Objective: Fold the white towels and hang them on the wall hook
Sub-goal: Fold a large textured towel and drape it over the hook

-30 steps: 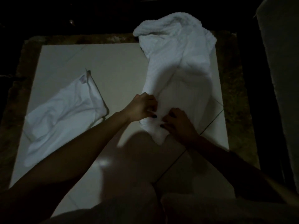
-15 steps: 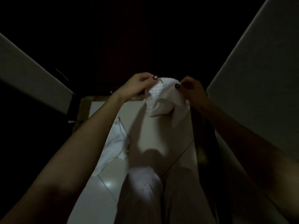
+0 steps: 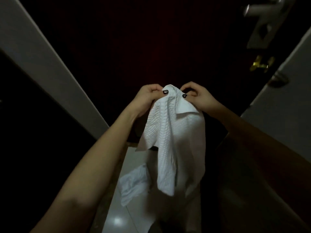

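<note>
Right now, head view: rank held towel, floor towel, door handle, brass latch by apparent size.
1. held towel: largest, though nearest the camera.
2. floor towel and door handle: look about alike. The towel is partly hidden and the handle is cut by the frame edge, so I won't rank them.
3. brass latch: smallest.

Everything past the fingers (image 3: 152, 88) is too dark to make out. The lower towel (image 3: 133, 184), way below them, is half hidden behind the held towel (image 3: 168, 140); the blurry handle (image 3: 259, 7) up right gets cropped.
</note>
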The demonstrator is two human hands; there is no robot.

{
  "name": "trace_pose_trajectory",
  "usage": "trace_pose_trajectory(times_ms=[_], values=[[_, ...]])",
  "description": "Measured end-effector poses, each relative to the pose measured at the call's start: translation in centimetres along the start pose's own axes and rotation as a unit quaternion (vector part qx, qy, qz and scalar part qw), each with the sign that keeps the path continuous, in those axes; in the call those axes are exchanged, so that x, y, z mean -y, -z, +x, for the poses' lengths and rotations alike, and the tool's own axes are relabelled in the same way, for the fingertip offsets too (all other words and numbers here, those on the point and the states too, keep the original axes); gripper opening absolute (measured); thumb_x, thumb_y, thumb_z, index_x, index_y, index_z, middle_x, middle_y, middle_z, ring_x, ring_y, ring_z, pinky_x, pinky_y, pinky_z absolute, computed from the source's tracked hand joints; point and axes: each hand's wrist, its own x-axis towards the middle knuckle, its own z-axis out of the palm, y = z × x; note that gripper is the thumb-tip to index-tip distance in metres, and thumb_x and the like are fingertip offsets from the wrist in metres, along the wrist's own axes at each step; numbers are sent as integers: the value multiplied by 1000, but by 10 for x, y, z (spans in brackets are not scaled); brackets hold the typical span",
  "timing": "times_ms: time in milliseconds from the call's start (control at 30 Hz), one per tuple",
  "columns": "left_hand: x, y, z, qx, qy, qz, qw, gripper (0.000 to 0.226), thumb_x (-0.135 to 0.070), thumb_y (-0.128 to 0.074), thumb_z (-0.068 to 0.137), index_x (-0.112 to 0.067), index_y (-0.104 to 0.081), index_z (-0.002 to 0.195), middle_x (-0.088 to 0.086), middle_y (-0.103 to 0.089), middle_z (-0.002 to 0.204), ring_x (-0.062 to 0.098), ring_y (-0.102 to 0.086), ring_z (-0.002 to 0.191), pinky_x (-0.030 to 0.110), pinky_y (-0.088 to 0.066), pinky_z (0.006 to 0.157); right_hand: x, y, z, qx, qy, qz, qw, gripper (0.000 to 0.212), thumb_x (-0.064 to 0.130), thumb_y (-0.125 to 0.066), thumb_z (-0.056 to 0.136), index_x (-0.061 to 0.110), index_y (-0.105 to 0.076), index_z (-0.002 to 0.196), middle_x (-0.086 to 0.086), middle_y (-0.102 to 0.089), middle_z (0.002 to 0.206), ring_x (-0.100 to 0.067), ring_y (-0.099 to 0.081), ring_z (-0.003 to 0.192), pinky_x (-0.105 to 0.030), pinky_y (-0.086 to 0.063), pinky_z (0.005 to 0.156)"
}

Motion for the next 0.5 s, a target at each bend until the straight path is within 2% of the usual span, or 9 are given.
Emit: trace_pose_trajectory(times_ms=[67,100,200,267,300,367,400,467,500], values=[[-48,16,-9,-28,-22,-22,999,19,-15,-67,82,-21,-70,64,-4,-67,62,7,-60,56,20,-49,56,53,6,4,18,30,8,999,19,16,-57,95,17,-66,112,-11,-69,96,-17,-66,86,-25,-52,74],[-68,24,-15,-44,-31,-31,998,19,-18,-67,82,-21,-70,63,-4,-67,63,7,-61,57,20,-49,55,77,5,5,19,39,11,999,18,25,-56,96,20,-70,107,-4,-71,99,-13,-67,89,-23,-53,75],[-110,49,-38,-86,-48,-33,995,16,-22,-68,81,-21,-71,65,-1,-69,67,9,-63,61,21,-50,58,137,-6,3,13,68,-17,997,31,48,-54,92,26,-72,81,10,-67,87,-5,-62,81,-11,-46,67],[-125,67,-59,-109,-53,-18,992,12,-24,-71,79,-20,-71,68,-2,-69,68,10,-64,63,22,-51,59,166,-23,1,42,88,-64,993,24,62,-55,82,43,-69,80,20,-68,84,4,-64,77,-5,-44,60],[-128,77,-71,-119,-55,-12,991,11,-25,-71,79,-21,-71,68,-2,-69,67,10,-64,62,22,-51,59,175,-34,2,56,99,-92,989,27,64,-56,77,41,-69,80,21,-69,79,4,-64,71,-9,-45,56],[-127,97,-99,-142,-58,-11,988,13,-24,-71,80,-21,-71,67,-2,-69,66,9,-63,61,21,-50,57,189,-62,7,68,126,-131,981,33,54,-57,75,22,-65,73,10,-63,63,-4,-53,51,-24,-39,51],[-125,108,-115,-156,-58,-13,986,15,-23,-70,81,-22,-70,66,-2,-68,65,9,-62,59,20,-50,56,196,-77,9,80,142,-130,978,32,46,-58,78,16,-59,68,9,-55,59,-6,-46,50,-27,-34,52],[-119,130,-146,-179,-58,-16,982,21,-19,-67,85,-23,-69,65,-3,-67,63,7,-61,57,19,-48,54,210,-108,10,119,172,-111,972,31,34,-58,90,11,-59,70,5,-53,63,-7,-45,56,-28,-34,56],[-116,139,-161,-191,-58,-15,980,23,-17,-65,87,-23,-68,65,-4,-66,62,6,-60,56,19,-48,54,216,-121,9,145,184,-96,967,29,31,-56,95,8,-65,81,3,-60,70,-9,-51,62,-29,-38,60]])
